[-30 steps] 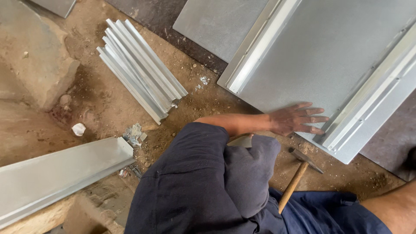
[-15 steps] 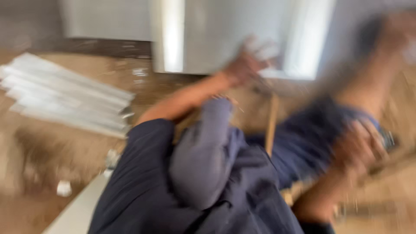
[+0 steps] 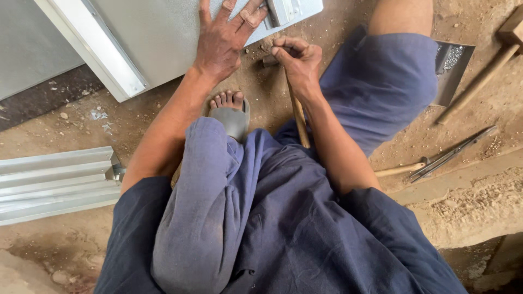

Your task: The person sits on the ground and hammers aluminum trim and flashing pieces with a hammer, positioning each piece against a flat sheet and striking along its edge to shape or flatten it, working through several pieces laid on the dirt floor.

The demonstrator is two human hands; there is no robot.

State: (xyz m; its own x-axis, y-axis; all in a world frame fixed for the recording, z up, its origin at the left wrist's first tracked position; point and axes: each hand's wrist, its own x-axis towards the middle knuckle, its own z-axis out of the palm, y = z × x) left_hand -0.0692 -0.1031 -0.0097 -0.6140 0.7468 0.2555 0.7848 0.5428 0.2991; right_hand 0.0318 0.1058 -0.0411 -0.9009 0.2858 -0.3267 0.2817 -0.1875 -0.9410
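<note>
My left hand [image 3: 224, 38] lies flat, fingers spread, on a large grey sheet-metal panel [image 3: 158, 38] with folded edges, near its corner. My right hand [image 3: 298, 62] grips a hammer with a wooden handle [image 3: 298, 117] close to its head, which rests on the dirt just below the panel's edge. I squat over the ground in dark blue clothes, and my foot in a grey sandal [image 3: 231, 111] sits between my arms.
A stack of folded metal strips [image 3: 54, 182] lies at the left. At the right are a small metal sheet [image 3: 452, 68], a wooden mallet [image 3: 482, 76], a pair of metal snips [image 3: 452, 155] and a concrete ledge [image 3: 474, 201].
The view swung quickly from the left toward the panel's corner. My left hand stayed on the panel. My right hand came in and took hold of the hammer that lay on the ground.
</note>
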